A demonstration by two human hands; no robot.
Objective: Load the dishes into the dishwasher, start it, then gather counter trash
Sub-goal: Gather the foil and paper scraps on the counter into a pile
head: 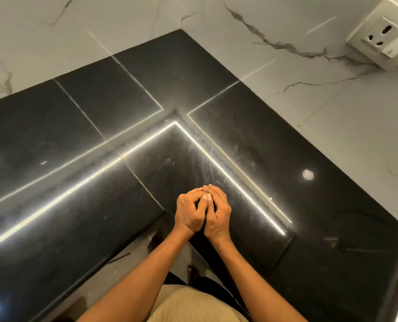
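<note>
Head view: the 2 hands meet over the inner corner of an L-shaped black counter (114,94), near the bottom centre. The left hand (190,213) and the right hand (217,211) press side by side, fingers curled inward and thumbs touching at the top. Whether they pinch something small between them cannot be told; nothing shows in the gap, so each hand's grip stays uncertain. Both forearms run up from the near edge and converge, pointing toward the far corner.

No dishes, dishwasher or trash can be made out in this view. The task's things lie outside the picture or are hidden.

The counter is polished dark stone, glossy, with thin pale seams dividing it into slabs. 1 arm runs off to the left, the other off to the near right; both are cut by the edges of the picture. Bright strip reflections cross the surface in an angled line, and a round light reflection (308,175) sits on the right arm. Faint dusty smears mark the stone near the inner corner.

The walls (332,108) behind are white marble-look tile with grey veins. A white socket plate (382,38) with 3 holes is fixed on the right wall at the far right, partly cut off. At the near edge a beige ribbed garment (193,305) shows, and dark flooring below the counter edge is hard to read.
</note>
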